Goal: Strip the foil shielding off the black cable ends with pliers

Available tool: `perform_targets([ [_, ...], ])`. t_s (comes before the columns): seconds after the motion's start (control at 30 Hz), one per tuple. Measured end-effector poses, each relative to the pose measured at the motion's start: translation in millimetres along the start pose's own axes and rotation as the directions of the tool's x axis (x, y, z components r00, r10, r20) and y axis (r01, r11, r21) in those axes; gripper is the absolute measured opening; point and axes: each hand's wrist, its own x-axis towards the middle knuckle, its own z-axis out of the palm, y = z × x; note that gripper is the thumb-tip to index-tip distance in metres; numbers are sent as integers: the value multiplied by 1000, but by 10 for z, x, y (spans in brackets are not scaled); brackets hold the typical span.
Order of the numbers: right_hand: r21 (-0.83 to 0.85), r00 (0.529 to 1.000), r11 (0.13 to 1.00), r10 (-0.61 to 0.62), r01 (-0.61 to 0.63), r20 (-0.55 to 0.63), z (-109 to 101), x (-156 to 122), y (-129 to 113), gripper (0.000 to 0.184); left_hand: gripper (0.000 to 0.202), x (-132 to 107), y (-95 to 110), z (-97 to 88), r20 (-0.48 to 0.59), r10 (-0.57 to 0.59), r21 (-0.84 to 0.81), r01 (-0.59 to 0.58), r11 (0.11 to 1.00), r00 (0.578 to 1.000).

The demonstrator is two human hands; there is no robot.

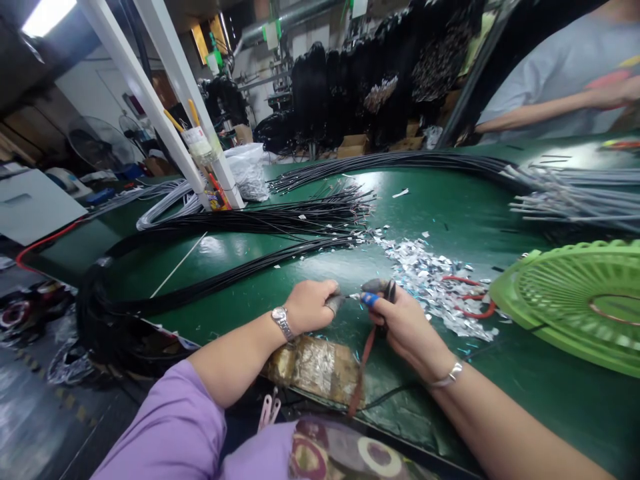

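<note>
Over the front of the green table (270, 313), my hands almost meet. My left hand (310, 308) is closed, with covered fingertips pinching a thin black cable (351, 296) whose pale end points right. Around a dark hand tool (391, 292), my right hand (407, 327) is closed too; blue tape wraps one finger. The tool's jaws and exact kind are hidden. A brown strap (365, 373) hangs below that hand. Just behind my hands lie the ends of a black cable bundle (280, 255) and a pile of silvery scraps (425, 277).
Red-handled pliers (483, 308) lie in the scraps beside a green plastic basket (565, 300). Grey cables (575, 200) lie at the right. A taped cardboard piece (320, 367) sits at the front edge. White posts (175, 73) rise at left; another person (550, 87) is across the table.
</note>
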Motion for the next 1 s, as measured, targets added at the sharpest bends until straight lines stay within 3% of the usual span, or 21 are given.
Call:
perform_targets([
  [0.07, -69, 995, 994, -91, 87, -51, -60, 50, -13, 35, 13, 5, -8, -12, 51, -46, -76, 50, 996, 998],
  [0.13, -156, 988, 979, -144, 133, -62, -124, 102, -14, 33, 17, 12, -20, -19, 119, -127, -273, 155, 950, 985],
  [0.23, -320, 984, 932, -176, 172, 18, -178, 148, 19, 27, 22, 21, -9, -26, 210, -223, -485, 300, 821, 952],
  [0.33, -448, 946, 834, -302, 322, 116, -170, 129, 63, 21, 24, 21, 27, -40, 253, -252, -540, 352, 765, 934],
  [0.5, -540, 860, 673, -446, 505, 249, -130, 10, 66, 29, 23, 10, 22, -43, 252, -234, -489, 332, 807, 939],
  [0.6, -562, 834, 619, -452, 548, 316, -118, -29, 54, 27, 19, -2, 0, -38, 166, -120, -356, 173, 919, 979],
  [0.67, -553, 848, 643, -411, 529, 334, -118, -12, 52, 20, 16, -13, 2, -47, 121, -30, -210, 55, 976, 992],
  [0.73, -506, 885, 729, -338, 462, 320, -131, 43, 55, 12, 14, -25, 16, -63, 130, 46, -108, -32, 994, 990],
  [0.83, -422, 944, 846, -262, 326, 202, -177, 166, 65, 24, 14, -40, 33, -76, 203, 119, -191, -80, 978, 972],
  [0.93, -402, 973, 887, -216, 229, 77, -227, 252, 78, 30, 18, -34, 27, -62, 250, 26, -403, 80, 912, 968],
  [1.0, -425, 972, 874, -212, 235, 101, -241, 257, 85, 28, 25, -19, 20, -51, 285, -89, -498, 226, 837, 955],
])
